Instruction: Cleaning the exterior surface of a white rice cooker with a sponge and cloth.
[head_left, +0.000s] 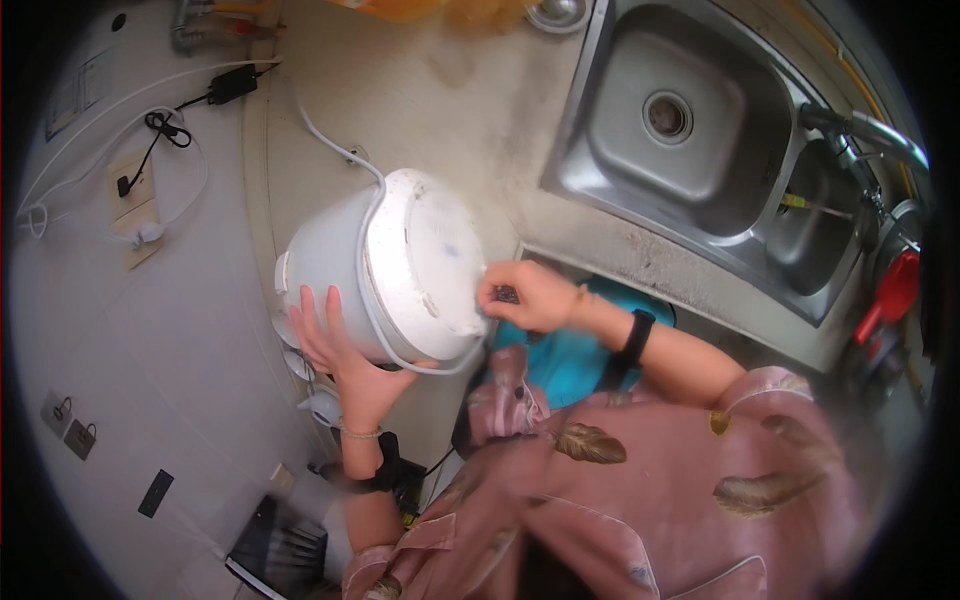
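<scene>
A white rice cooker (330, 247) lies tipped on its side on the beige countertop, its round base turned toward my right hand. My left hand (349, 352) supports its lower side, with fingers spread along the wall and the thumb near the bottom rim. A light grey power cord (367, 255) runs across the body and loops beneath the base. My right hand (529, 296) is at the edge of the base, fingers curled on a dark, mesh-like scouring pad (507, 294), partly hidden by the fingers.
A stainless steel double sink (675, 142) with a faucet (862, 135) is at the upper right. A red-handled item (889, 296) stands beyond it. Wall sockets (135, 202) and a black power adapter (232, 84) are at left. A small white teapot (325, 406) sits below the cooker.
</scene>
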